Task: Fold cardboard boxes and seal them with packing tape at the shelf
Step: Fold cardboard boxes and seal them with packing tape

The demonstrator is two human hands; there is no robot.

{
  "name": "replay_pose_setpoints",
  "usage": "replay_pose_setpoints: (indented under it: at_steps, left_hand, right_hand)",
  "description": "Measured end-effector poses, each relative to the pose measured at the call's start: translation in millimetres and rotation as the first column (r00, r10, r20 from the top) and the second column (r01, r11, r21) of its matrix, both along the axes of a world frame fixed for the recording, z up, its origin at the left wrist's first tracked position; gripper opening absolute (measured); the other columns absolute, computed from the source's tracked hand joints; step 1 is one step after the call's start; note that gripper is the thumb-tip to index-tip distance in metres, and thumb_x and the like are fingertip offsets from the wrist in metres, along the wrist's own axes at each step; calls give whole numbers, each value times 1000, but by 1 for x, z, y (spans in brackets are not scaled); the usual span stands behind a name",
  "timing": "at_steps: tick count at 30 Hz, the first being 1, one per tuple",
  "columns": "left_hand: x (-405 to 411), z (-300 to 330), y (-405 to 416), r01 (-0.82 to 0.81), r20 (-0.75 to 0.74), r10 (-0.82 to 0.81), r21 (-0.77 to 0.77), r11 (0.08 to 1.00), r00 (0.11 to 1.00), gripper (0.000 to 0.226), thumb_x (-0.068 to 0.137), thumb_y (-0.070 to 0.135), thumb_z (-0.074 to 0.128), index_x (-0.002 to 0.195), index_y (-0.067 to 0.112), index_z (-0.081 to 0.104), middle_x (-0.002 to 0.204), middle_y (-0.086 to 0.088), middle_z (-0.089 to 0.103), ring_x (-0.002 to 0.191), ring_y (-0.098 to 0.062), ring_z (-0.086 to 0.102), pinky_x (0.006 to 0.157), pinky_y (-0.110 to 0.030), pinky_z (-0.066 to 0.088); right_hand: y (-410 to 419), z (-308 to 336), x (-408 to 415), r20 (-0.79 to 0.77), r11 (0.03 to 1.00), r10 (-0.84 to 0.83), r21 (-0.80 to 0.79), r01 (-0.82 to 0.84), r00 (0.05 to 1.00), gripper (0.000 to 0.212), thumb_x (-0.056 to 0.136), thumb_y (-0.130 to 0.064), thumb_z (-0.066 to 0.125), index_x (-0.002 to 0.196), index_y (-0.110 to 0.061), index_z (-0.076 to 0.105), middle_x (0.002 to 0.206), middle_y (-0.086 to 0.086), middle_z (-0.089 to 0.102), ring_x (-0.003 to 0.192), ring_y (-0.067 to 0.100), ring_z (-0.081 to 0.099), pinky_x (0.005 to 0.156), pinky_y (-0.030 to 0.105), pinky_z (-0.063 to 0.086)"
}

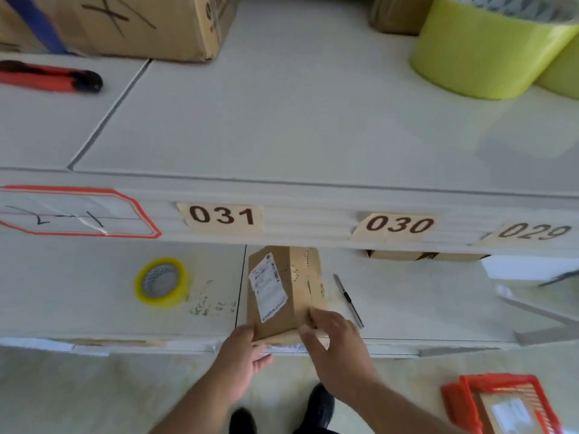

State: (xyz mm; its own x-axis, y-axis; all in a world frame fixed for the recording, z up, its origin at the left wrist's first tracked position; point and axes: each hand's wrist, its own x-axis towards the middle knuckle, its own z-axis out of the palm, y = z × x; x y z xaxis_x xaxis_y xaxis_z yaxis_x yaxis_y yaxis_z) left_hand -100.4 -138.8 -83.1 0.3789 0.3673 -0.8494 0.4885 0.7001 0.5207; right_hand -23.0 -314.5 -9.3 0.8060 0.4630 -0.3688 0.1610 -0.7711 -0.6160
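My hands are apart, one on each side of the near end of a small cardboard box (286, 292) that lies on the lower shelf (94, 302), right at its front edge. My left hand (242, 355) presses against the box's left near corner, fingers curled under its bottom edge. My right hand (336, 343) rests on the box's right side near the front, fingers bent over the cardboard and thumb against the near end. The box runs back under the upper shelf (282, 120), and a white shipping label (268, 286) is stuck on its top face.

To the left of the box on the lower shelf, well apart from it, a roll of yellowish packing tape (162, 282) lies on its side. Just to the right of the box a slim utility knife (348, 300) lies on the shelf, pointing toward the front edge.

The front lip of the upper shelf carries number tags 031 (221, 215), 030 (399, 224) and 029 (534, 231), and a red-bordered label (75, 211) at the left. On top of that shelf a red and black cutter (51, 76) lies at the left edge, a large cardboard carton (125, 23) stands at the back, and big rolls of yellow-green tape (482, 51) stand at the right. On the floor at lower right sits a red plastic tray (507, 402). My black shoes (319, 405) show below my arms.
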Motion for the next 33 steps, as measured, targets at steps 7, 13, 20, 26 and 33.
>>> replay_pose_setpoints:
  at_steps: [7, 13, 20, 26, 33]
  left_hand:
    - [-14, -9, 39, 483, -311, -379, 418, 769, 872, 26, 95, 21, 55, 78, 9, 71, 75, -7, 70, 72, -26, 65, 63, -31, 50]
    - [-24, 36, 41, 518, -80, -564, 517, 681, 822, 30, 101, 39, 63, 129, 33, 56, 121, 14, 66, 107, -9, 65, 93, -31, 48]
    - [-28, 25, 42, 523, 1, -580, 431, 735, 815, 35, 103, 35, 58, 137, 35, 48, 129, 15, 65, 117, -10, 63, 106, -38, 50]
    - [-30, 0, 46, 367, 115, -369, 37, 929, 922, 38, 102, 4, 54, 127, 33, 60, 114, -6, 78, 110, -29, 73, 98, -48, 57]
    - [-42, 12, 52, 374, 70, -400, 240, 896, 914, 22, 108, 24, 48, 114, 24, 69, 112, 1, 75, 108, -19, 68, 102, -45, 51]
  right_hand:
    - [65, -6, -42, 214, 943, 303, -209, -260, 929, 39, 97, -36, 33, 120, -30, 64, 130, -10, 51, 116, 21, 44, 101, 36, 43]
    - [64, -33, -46, 188, 979, -200, 0, 203, 962, 28, 95, -30, 66, 121, -26, 58, 121, -8, 49, 115, 18, 49, 98, 35, 48]
    - [56, -21, -48, -227, 958, -255, 74, 277, 940, 36, 99, -56, 52, 132, -41, 57, 117, -21, 66, 108, 6, 62, 98, 39, 54]
    - [56, -4, -62, 195, 981, 133, -166, -101, 972, 57, 99, -64, 37, 149, -38, 46, 148, -18, 42, 132, 17, 39, 111, 35, 36]
    - [72, -31, -59, 133, 957, 222, -219, -190, 966, 44, 100, -48, 49, 141, -35, 55, 151, -12, 41, 136, 22, 35, 116, 37, 31]
